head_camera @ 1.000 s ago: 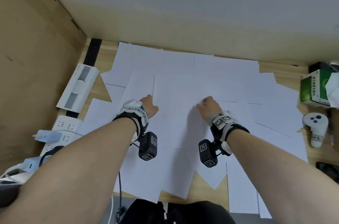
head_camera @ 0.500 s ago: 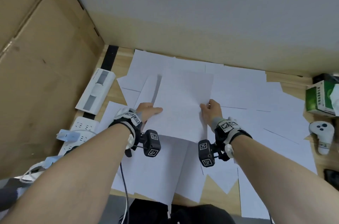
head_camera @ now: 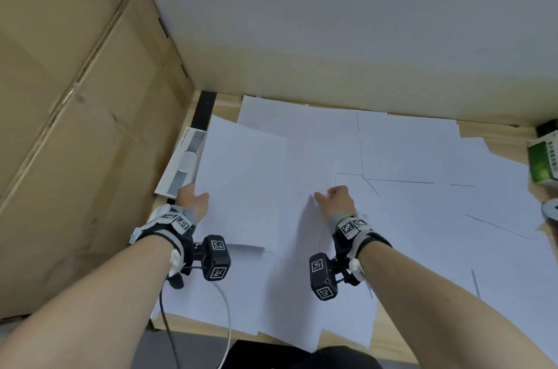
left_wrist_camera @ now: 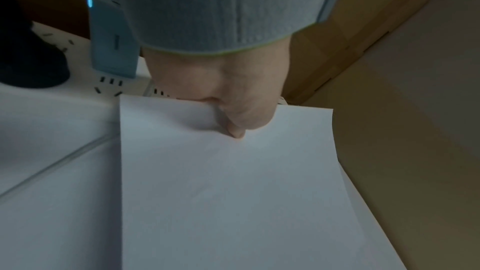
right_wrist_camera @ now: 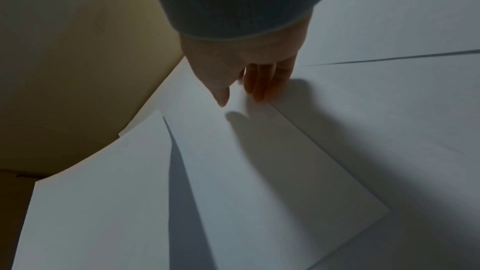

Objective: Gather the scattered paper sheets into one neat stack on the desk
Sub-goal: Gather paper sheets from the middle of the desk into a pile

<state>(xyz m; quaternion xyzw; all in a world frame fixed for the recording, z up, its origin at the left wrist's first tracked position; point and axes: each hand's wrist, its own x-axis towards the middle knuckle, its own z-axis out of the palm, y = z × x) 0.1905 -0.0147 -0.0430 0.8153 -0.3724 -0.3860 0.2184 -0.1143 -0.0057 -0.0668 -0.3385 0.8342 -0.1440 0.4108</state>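
Several white paper sheets (head_camera: 407,151) lie scattered and overlapping across the wooden desk (head_camera: 341,338). My left hand (head_camera: 193,198) holds one sheet (head_camera: 241,181) by its near left edge, lifted and tilted over the left part of the desk. In the left wrist view the thumb of the left hand (left_wrist_camera: 233,122) pinches that sheet (left_wrist_camera: 233,192) from above, and the fingers are hidden under it. My right hand (head_camera: 335,199) rests on the flat sheets in the middle. In the right wrist view the right hand (right_wrist_camera: 240,93) has straight fingers (right_wrist_camera: 259,87) touching a sheet (right_wrist_camera: 259,171), thumb apart, holding nothing.
A cardboard wall (head_camera: 75,127) closes the left side. A long white box (head_camera: 184,163) lies under the lifted sheet's left edge. At the right edge stand a green box (head_camera: 543,166) and a white controller (head_camera: 551,208). A power strip (left_wrist_camera: 52,100) sits near my left wrist.
Both hands held the sheet half a second ago. Now the right hand has let go and rests on the desk sheets, while the left hand has carried the sheet to the left.
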